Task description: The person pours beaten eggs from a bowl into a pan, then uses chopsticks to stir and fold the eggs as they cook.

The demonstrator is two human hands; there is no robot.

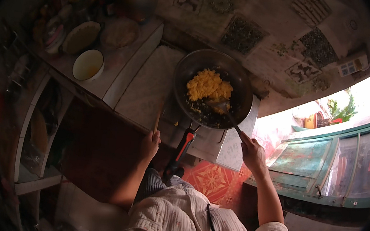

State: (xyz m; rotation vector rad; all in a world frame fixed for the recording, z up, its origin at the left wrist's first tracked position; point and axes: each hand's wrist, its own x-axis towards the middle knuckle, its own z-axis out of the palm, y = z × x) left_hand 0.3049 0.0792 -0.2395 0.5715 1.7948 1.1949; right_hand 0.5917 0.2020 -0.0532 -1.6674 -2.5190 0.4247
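Note:
A dark wok (182, 81) sits on a stove top ahead of me, its black and red handle (181, 146) pointing back towards my body. Scrambled egg (209, 85) lies heaped in the wok, with small bits scattered round it. My right hand (253, 154) grips the handle of a metal spatula (234, 121), whose blade rests in the egg's near edge. Left of the wok handle, my left hand (150, 146) is closed on thin wooden chopsticks (158, 119), held upright and away from the pan. Their exact number cannot be made out.
On the left counter stand a white bowl (88, 65) with yellow residue, a pale scalloped dish (82, 37) and a dim round dish (120, 33). A small yellow scrap (176, 123) lies near the wok. To the right is a worn green wooden door (302, 163); a potted plant (314, 120) stands beyond it.

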